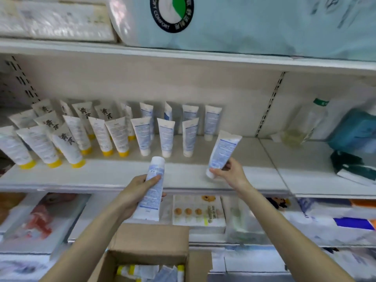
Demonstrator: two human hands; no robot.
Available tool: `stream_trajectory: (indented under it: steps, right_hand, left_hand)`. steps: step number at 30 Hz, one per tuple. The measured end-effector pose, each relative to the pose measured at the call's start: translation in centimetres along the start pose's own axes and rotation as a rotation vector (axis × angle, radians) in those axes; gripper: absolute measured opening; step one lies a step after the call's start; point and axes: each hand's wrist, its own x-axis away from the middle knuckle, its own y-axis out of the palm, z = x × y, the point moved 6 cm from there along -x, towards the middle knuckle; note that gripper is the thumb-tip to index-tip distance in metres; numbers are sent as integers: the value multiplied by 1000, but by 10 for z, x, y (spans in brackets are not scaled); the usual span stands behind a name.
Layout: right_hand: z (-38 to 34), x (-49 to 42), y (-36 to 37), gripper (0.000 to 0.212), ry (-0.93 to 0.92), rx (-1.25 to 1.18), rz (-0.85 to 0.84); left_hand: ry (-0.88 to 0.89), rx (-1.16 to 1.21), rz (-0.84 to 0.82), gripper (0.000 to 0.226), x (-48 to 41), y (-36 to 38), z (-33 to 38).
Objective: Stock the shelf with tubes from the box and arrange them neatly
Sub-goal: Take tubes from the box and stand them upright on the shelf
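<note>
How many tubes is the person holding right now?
2. One white plastic tube with blue print is in the left hand, cap toward the pale shelf; a second such tube is in the right hand, cap down. No others seem hidden.

Illumination is bright, even and diffuse, with a cool white cast. Soft shadows lie behind the standing tubes (166,137) on the back panel (142,84), and the upper shelf board (183,51) slightly darkens the top of that panel. The wide-angle lens bows the front edge of the shelf (122,175), most strongly toward the frame borders. Sharpness is low overall: fine print on the tubes is unreadable, the bottle (317,119) at the right is smeared, and the goods below (199,210) are blurred. The box (150,241) is rendered somewhat sharper.
</note>
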Motion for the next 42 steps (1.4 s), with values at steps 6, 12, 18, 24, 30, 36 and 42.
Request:
stream_trajectory:
  steps: [6, 12, 18, 24, 30, 36, 42]
  right_hand:
    - [10, -58, 6, 38, -110, 192, -33]
    - [16, -103, 8, 31, -92, 211, 17]
    - [18, -122, 7, 30, -124, 239, 41]
    - [23, -130, 7, 32, -127, 285, 50]
    - [48, -125, 2, 43, 27, 215, 47]
    - [31, -37, 7, 29, -3, 3, 106]
    - [-1, 33, 93, 9, 75, -98, -268]
  left_hand:
    - [-25, 45, 87, 24, -6, 16, -10]
    - [8, 37, 147, 29, -1, 20, -21]
    - [5, 86, 189, 29, -2, 17, -25]
    - [-13, 123, 206, 29, -4, 11, -29]
    - [-6, 158, 191, 38, -7, 8, -23]
    - [65, 175, 170, 37, -16, 18, -2]
    - [146, 231, 140, 34, -19, 24, 10]
